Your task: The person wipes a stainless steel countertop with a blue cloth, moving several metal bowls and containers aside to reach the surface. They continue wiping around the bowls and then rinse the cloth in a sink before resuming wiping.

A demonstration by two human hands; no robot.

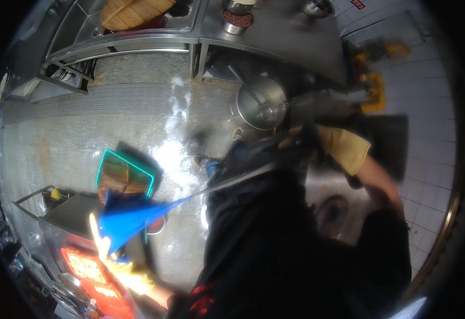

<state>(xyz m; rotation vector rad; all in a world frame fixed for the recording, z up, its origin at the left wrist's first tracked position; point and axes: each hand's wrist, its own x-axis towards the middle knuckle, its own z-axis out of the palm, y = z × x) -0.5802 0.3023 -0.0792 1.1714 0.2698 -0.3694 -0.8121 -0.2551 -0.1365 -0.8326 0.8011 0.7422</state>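
Note:
My left hand (119,267), in a yellow glove, is at the lower left with at least one finger extended. Against it is a blurred blue sheet-like thing (131,223); whether the fingers grip it cannot be told. A pale strap-like strip (232,177) runs from the blue thing across my dark clothing towards the right hand. My right hand (332,143), in a yellow glove too, is bent in at the right, its fingers blurred and partly hidden by dark material. Just beyond it, a large metal pot (261,103) with a long-handled ladle (269,112) stands low down.
A green-rimmed basket (125,171) with brown contents stands on the floor. Red trays (84,266) of pale food are at lower left. A steel counter (272,36) ahead bears metal bowls; left of it is a sink (71,24). Yellow pipe-like fittings (375,91) are at the right wall.

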